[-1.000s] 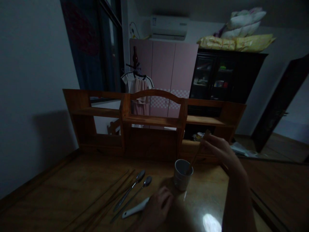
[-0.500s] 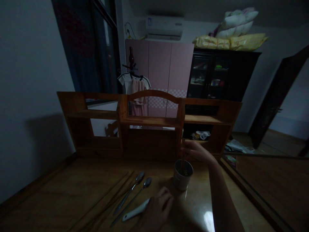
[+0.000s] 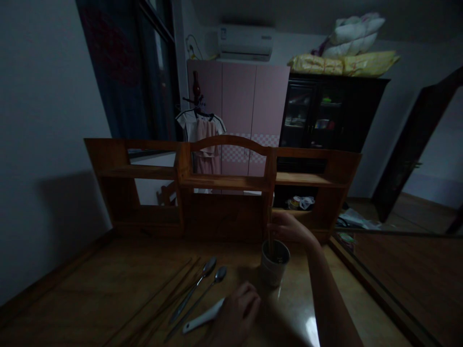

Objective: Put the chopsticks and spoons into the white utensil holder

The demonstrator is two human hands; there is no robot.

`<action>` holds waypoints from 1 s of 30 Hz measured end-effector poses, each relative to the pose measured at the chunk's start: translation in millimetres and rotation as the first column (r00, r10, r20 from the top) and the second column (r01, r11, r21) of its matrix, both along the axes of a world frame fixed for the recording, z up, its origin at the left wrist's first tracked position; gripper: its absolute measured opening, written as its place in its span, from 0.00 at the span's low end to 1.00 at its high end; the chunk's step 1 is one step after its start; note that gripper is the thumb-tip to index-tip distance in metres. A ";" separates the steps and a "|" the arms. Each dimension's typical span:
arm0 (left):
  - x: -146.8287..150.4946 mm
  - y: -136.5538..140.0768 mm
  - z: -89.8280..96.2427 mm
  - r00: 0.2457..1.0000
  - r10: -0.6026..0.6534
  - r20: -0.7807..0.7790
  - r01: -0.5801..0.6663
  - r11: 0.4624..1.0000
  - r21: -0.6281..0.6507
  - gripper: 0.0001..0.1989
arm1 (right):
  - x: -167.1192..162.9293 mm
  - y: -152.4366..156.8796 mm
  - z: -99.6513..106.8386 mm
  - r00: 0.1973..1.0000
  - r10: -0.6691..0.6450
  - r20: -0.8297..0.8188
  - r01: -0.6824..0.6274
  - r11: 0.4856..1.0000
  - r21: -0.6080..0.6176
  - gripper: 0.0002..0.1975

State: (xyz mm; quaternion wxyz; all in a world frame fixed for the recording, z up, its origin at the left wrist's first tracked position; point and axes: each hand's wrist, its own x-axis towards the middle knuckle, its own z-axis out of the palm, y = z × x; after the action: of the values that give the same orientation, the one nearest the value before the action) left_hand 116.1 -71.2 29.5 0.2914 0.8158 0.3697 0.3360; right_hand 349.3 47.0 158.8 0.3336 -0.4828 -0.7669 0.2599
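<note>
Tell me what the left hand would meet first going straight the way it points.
Likely the cup, ahead and rightward of the left hand, though depth is unclear in the dim light.

The bench (image 3: 94, 270) is smooth, glossy wood with a bright reflection; the shelf unit (image 3: 227, 182) is duller wood. Both spoons (image 3: 210, 264) look like polished metal, the white handle (image 3: 202, 321) like smooth plastic. The cup (image 3: 272, 275) looks matt, its material unclear; the sticks (image 3: 269, 235) in it appear wooden. The yellow bags (image 3: 369, 64) look like crinkled, shiny plastic.
</note>
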 end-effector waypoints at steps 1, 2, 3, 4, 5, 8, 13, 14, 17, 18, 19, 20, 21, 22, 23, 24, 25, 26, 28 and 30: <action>-0.1 0.3 -0.6 1.000 0.001 -0.005 -0.001 1.000 0.002 0.11 | -0.8 -1.9 1.4 1.000 -0.003 0.001 0.003 1.000 0.004 0.11; -0.2 0.4 -1.2 1.000 0.000 -0.012 0.000 1.000 0.002 0.12 | -1.5 -3.7 2.9 1.000 -0.005 0.003 0.005 1.000 0.010 0.11; -0.3 0.4 -1.6 1.000 -0.001 -0.019 0.001 1.000 0.001 0.12 | -2.2 -5.2 4.3 1.000 -0.007 0.007 0.007 1.000 0.018 0.10; -0.4 0.2 -1.9 1.000 -0.002 -0.024 0.002 1.000 -0.001 0.12 | -2.8 -6.3 5.2 1.000 -0.011 0.013 0.011 1.000 0.026 0.09; -0.4 0.0 -2.0 1.000 -0.002 -0.025 0.002 1.000 -0.002 0.12 | -3.4 -6.8 5.7 1.000 -0.015 0.018 0.014 0.999 0.032 0.09; -0.5 -0.8 -1.2 1.000 0.002 -0.017 -0.002 1.000 -0.007 0.12 | -4.9 -4.5 3.5 0.999 -0.036 0.032 0.035 0.999 0.029 0.09; -0.9 0.4 -0.9 1.000 -0.014 -0.006 0.014 1.000 -0.020 0.12 | -4.4 4.2 -5.3 0.997 -0.056 0.049 0.056 0.998 -0.001 0.10; -0.9 0.9 -1.7 1.000 -0.018 -0.006 0.017 1.000 -0.021 0.11 | -4.0 5.5 -6.5 0.997 -0.056 0.050 0.056 0.998 -0.001 0.10; -0.7 2.1 -4.9 1.000 -0.020 -0.011 0.020 1.000 -0.019 0.10 | -2.3 7.7 -8.2 0.997 -0.052 0.052 0.052 0.999 -0.002 0.10; -0.7 2.2 -5.7 1.000 -0.017 -0.012 0.017 1.000 -0.015 0.10 | -1.8 7.9 -8.2 0.997 -0.051 0.052 0.051 0.999 -0.002 0.11; -0.6 2.0 -6.1 1.000 -0.015 -0.015 0.015 1.000 -0.012 0.10 | -1.3 7.9 -8.2 0.997 -0.049 0.051 0.049 0.999 -0.004 0.11; -0.6 1.8 -6.1 1.000 -0.014 -0.018 0.014 1.000 -0.009 0.10 | -0.8 7.8 -8.1 0.998 -0.046 0.050 0.047 0.999 -0.007 0.11; -0.7 1.4 -5.7 1.000 -0.014 -0.021 0.013 1.000 -0.008 0.10 | -0.3 7.6 -8.0 0.998 -0.042 0.049 0.043 0.999 -0.010 0.11; -0.8 0.9 -4.9 1.000 -0.014 -0.024 0.013 1.000 -0.009 0.10 | 0.1 7.4 -8.0 0.998 -0.038 0.049 0.038 0.999 -0.014 0.12; -0.9 0.5 -3.7 1.000 -0.012 -0.028 0.012 1.000 -0.010 0.10 | 0.5 7.2 -8.1 0.998 -0.035 0.051 0.035 0.999 -0.015 0.13; -1.1 0.1 -2.4 0.999 -0.010 -0.031 0.010 1.000 -0.012 0.10 | 0.8 7.0 -8.3 0.998 -0.034 0.055 0.035 0.999 -0.013 0.13; -1.3 -0.2 -0.9 0.999 -0.012 -0.032 0.011 1.000 -0.015 0.10 | 1.0 6.6 -8.5 0.997 -0.038 0.061 0.038 0.999 -0.007 0.14; -1.5 -0.4 0.5 0.999 -0.016 -0.033 0.015 1.000 -0.019 0.10 | 1.1 6.2 -8.6 0.997 -0.042 0.068 0.042 0.999 0.002 0.15; -2.1 -0.7 2.8 0.999 -0.024 -0.034 0.023 0.999 -0.023 0.10 | 0.8 4.5 -7.6 0.995 -0.052 0.087 0.050 0.998 0.024 0.16; -2.7 -1.0 3.6 0.999 -0.024 -0.033 0.023 1.000 -0.021 0.10 | -0.3 1.5 -4.3 0.992 -0.062 0.109 0.056 0.997 0.053 0.18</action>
State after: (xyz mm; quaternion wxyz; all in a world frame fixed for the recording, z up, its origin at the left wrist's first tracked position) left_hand 113.4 -72.2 33.1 0.2976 0.8225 0.3685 0.3149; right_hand 349.0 48.5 154.5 0.3104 -0.5104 -0.7757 0.2035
